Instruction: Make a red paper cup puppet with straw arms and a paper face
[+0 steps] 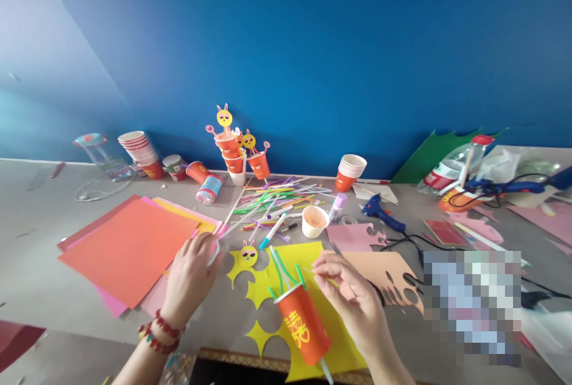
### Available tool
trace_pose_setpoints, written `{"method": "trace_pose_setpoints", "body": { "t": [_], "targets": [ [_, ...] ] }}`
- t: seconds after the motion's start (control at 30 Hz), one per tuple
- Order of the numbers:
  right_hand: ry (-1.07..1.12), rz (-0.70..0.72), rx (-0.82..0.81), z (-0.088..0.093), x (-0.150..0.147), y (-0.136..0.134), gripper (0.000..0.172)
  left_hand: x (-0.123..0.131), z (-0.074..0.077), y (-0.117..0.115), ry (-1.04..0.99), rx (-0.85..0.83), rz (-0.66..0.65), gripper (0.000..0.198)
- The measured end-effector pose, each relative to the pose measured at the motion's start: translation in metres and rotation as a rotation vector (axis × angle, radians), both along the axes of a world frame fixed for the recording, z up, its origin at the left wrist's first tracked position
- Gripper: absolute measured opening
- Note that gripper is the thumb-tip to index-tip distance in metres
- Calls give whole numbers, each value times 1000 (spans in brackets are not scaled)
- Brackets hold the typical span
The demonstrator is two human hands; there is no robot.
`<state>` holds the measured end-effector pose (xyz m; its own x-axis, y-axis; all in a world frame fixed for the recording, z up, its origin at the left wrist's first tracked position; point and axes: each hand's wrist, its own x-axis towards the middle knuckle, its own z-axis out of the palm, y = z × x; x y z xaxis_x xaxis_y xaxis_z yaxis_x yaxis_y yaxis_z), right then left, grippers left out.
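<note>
My left hand (192, 272), with red bead bracelets at the wrist, is curled round a pale ring (214, 252) that looks like a roll of tape. Fingertips of my right hand (351, 286) are pinched together on a small pale strip (308, 270), too thin to make out well. Between the hands an orange-red paper cup (304, 325) with yellow characters lies tilted on yellow paper (344, 337). Green and white straws (281, 272) stick out of its mouth, and a pale straw shows at its base. A yellow bunny-face cutout (247, 254) lies behind it, to the left.
Orange and pink sheets (134, 248) lie at left. Behind are many loose straws (277, 197), finished cup figures (230, 146), stacked cups (351, 171) and a white cup (314, 222). A blue glue gun (382, 212) with black cable and a bottle (460, 161) stand at right.
</note>
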<state>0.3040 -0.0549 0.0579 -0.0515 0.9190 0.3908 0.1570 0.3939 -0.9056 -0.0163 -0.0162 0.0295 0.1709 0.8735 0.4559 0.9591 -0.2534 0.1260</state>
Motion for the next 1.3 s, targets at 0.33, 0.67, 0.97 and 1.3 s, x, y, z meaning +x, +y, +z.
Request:
{"method": "trace_pose_setpoints", "body": {
  "t": [0.33, 0.67, 0.97, 1.3],
  "targets": [
    [-104, -60, -3, -5, 15, -10, 10, 54, -16, 6, -12, -169, -117, 42],
    [-80, -33, -12, -11, 11, -9, 10, 32, 0, 5, -118, -125, -7, 19],
    [67, 20, 7, 8, -10, -16, 8, 53, 19, -26, -1151, -43, -51, 22],
    [-206, -13, 36, 10, -15, 2, 33, 56, 11, -21, -586, 132, -138, 16]
  ]
}}
